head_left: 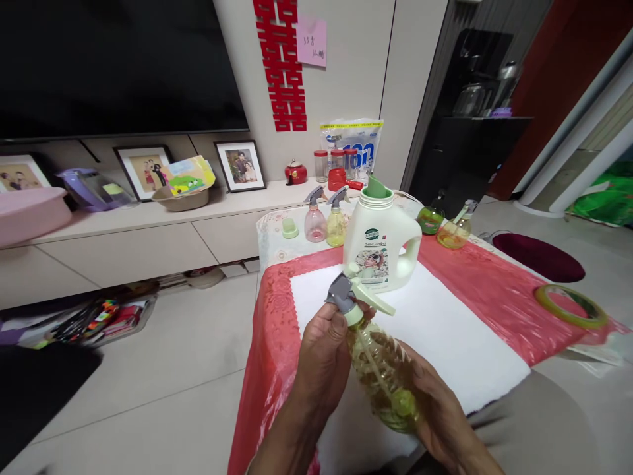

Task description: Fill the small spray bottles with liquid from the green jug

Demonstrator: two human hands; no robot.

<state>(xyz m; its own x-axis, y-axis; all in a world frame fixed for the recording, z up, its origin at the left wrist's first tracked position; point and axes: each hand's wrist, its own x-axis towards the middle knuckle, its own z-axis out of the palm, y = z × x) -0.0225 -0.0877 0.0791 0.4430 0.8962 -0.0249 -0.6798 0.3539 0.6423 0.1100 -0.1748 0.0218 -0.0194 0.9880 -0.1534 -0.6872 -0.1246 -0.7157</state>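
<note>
A yellow-green see-through spray bottle (380, 376) is tilted in front of me, its grey and pale green spray head (342, 293) towards the upper left. My left hand (324, 343) pinches the collar below the spray head. Wrapped round the bottle's body is my right hand (438, 402), its fingers partly hidden behind the bottle. A thin tube shows inside the bottle. Just beyond stands a large pale green detergent jug (361, 231) with a darker green opening (376, 190), upright on a white sheet (459, 330).
Behind the jug stand a pink spray bottle (315, 224), a yellow spray bottle (336, 227) and a green cap (289, 228). To the right are a green bottle (431, 219), an amber spray bottle (453, 232) and a tape roll (544, 305). Red plastic sheeting (271, 330) covers the table.
</note>
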